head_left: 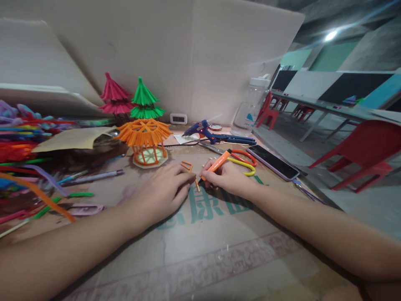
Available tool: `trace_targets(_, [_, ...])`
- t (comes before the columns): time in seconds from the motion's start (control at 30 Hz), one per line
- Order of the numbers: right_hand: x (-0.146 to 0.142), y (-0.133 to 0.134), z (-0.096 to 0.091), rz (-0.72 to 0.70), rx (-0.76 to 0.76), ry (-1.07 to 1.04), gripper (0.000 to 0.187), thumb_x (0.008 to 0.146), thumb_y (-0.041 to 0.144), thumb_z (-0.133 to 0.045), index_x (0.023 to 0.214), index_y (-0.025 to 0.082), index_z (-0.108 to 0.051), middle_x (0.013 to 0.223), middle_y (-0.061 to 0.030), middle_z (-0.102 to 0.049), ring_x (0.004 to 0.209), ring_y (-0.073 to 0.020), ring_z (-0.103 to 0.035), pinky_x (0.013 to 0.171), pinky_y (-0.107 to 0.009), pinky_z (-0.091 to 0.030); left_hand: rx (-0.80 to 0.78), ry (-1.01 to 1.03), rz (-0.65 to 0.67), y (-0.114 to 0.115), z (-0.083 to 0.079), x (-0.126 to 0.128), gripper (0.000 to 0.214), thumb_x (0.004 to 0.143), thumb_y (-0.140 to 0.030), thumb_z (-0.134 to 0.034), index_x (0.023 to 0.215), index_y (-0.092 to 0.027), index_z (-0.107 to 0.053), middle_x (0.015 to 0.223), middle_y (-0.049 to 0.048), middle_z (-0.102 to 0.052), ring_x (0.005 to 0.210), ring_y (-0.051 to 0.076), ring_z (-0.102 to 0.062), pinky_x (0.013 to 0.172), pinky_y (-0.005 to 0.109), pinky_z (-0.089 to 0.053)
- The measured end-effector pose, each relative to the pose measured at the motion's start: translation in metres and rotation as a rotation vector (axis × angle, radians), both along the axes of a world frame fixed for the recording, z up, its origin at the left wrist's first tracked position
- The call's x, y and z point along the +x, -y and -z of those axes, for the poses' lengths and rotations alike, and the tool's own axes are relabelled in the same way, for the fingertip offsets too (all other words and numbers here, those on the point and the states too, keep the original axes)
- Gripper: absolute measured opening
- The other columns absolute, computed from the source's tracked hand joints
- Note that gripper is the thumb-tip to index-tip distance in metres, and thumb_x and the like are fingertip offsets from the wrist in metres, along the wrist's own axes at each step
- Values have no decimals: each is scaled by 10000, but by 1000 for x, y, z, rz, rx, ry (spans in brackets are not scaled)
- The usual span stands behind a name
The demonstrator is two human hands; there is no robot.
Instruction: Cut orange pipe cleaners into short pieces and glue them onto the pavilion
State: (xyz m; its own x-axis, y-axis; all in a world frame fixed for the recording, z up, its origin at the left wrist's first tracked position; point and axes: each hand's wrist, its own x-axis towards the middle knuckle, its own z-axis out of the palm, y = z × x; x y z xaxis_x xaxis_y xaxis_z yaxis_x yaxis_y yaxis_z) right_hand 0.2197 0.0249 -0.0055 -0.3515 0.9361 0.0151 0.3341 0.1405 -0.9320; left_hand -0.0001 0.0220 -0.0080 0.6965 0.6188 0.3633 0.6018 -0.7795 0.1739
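Note:
In the middle of the table, my right hand (pixel 224 175) grips an orange marker (pixel 221 162), its dark tip pointing down and left. Close beside it my left hand (pixel 171 184) is closed, its fingertips on a thin bent orange pipe cleaner (pixel 197 185). The marker's tip is at or very near this piece; contact cannot be made out. Behind my left hand stands a small pavilion (pixel 145 133) with an orange fringed roof, orange posts and a pale base. A pair of scissors (pixel 241 161) with red and yellow handles lies just beyond my right hand.
Behind are a blue glue gun (pixel 200 128), pliers (pixel 234 138), a small clock (pixel 178 118) and a clear bottle (pixel 247 106). A phone (pixel 274 162) lies at the right edge. Left are pink (pixel 114 94) and green (pixel 144 98) roofs and heaped pipe cleaners (pixel 19 138).

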Motion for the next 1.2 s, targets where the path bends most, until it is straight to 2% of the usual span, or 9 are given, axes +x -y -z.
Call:
trace_targets(0.13, [0,0,-1,2,13,2,84,867,242,-586,814,179,-599,610,18,-636,532,-100,-539,517,-214,-431,-36,-14,25,-3,2,0,368,965,-166,-472,1229,-239,-718,1111,98,-655,1066,276,-597,906,445,-500])
trace_targets(0.43, [2,2,-1,-49,11,-3,75,833,235,-596,783,178,-599,612,26,-625,526,-91,-512,510,-213,-401,-24,-57,24,-3,0,-1,376,955,-160,-492,1216,-262,-742,1094,98,-651,1055,274,-592,897,448,-503])
trace_targets(0.63, [-1,4,-3,-1,3,-10,108,862,290,-593,842,184,-603,634,22,-637,553,-107,-548,525,-223,-419,-8,-66,25,-3,1,-1,329,955,-164,-507,1148,-235,-765,1087,104,-651,1050,276,-592,888,444,-502])
trace_targets(0.83, [1,5,-3,-98,16,-18,87,842,245,-611,785,181,-600,616,29,-632,542,-94,-537,511,-214,-391,-8,-65,27,-3,0,-1,343,957,-160,-507,1163,-262,-762,1052,93,-645,1022,266,-595,859,425,-503])
trace_targets(1.0, [0,6,-4,-25,20,-13,76,850,247,-603,813,181,-604,627,29,-635,556,-101,-553,532,-221,-415,-7,-71,24,-3,0,-1,340,954,-160,-504,1156,-251,-762,1077,97,-646,1037,269,-593,883,438,-498])
trace_targets(1.2, [2,6,-4,-125,9,-24,99,840,263,-631,784,184,-612,636,20,-641,583,-112,-576,547,-230,-423,-16,-71,22,-2,-1,-1,349,951,-160,-499,1153,-257,-766,1037,98,-647,1012,269,-591,855,431,-499])
